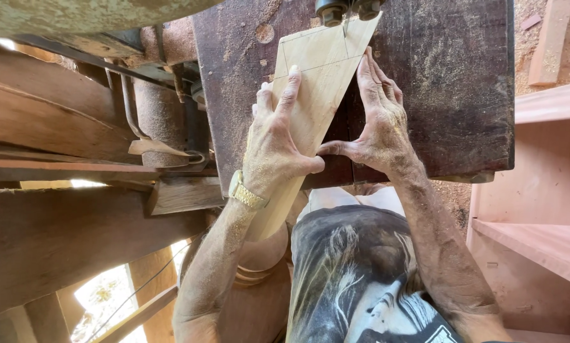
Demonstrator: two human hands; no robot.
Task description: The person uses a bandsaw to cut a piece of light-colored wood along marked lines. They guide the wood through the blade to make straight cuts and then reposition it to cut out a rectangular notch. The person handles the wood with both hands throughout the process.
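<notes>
Both hands press flat on plank [310,95]: left hand [273,149] on top, right hand [379,124] at its edge. Fingertips near blade guide [345,9] — a slip w/ sawdust could cut you.

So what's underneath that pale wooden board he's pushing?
The pale board lies flat on a dark, sawdust-strewn saw table, with the left hand on top and the right hand at its edge. The table surface beneath the board is hidden.

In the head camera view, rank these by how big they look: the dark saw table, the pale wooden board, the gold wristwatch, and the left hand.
1. Dark saw table, largest.
2. Pale wooden board, long and tapered, partly covered by the hands.
3. Left hand, lying flat on the board.
4. Gold wristwatch, smallest.
</notes>
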